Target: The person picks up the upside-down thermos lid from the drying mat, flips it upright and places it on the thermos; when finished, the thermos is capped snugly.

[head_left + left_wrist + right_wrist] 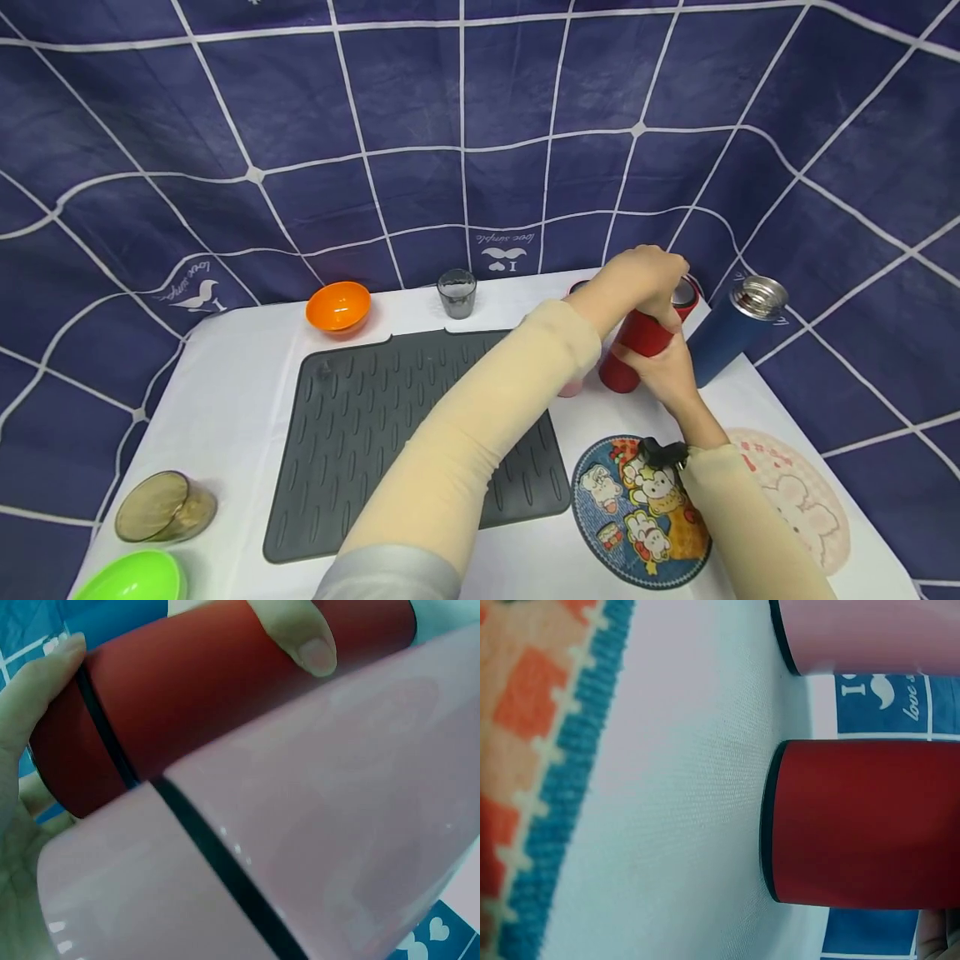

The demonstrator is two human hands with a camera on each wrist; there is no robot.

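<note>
A red thermos bottle point(647, 333) stands upright on the white table at the right. My left hand point(643, 279) grips its lid from above, thumb point(56, 671) along the lid near the dark seam. Lower down, my right hand point(666, 367) holds the bottle's body, its thumb showing across the red side in the left wrist view. Close by is a pink bottle point(322, 795) with a dark band, mostly hidden behind my left arm in the head view. To the right, a blue bottle point(722, 340) shows a bare steel mouth.
A dark grey drying mat point(360, 417) covers the table's middle. Behind it are an orange bowl point(339, 307) and a grey glass point(457, 293). An amber glass point(165, 507) and green bowl point(135, 577) are front left. Two round mats, denim-patterned point(637, 517) and pink point(813, 508), lie front right.
</note>
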